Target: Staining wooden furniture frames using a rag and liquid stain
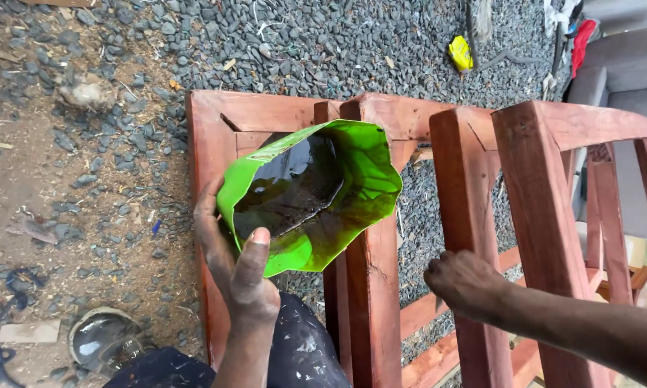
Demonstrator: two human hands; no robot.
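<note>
Grey gravel ground (323, 43) in daylight, grey sofa (621, 72) at right.

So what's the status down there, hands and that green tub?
Left hand grips green container, dark liquid inside. Right hand closed against red wooden frame. Nothing between them.

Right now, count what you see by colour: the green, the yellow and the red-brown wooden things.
Green: 1, cut-open container of dark liquid, held by left hand.
Yellow: 1, small object on gravel.
Red-brown: 2, wooden frames; right hand touches one.
Total: 4
</note>
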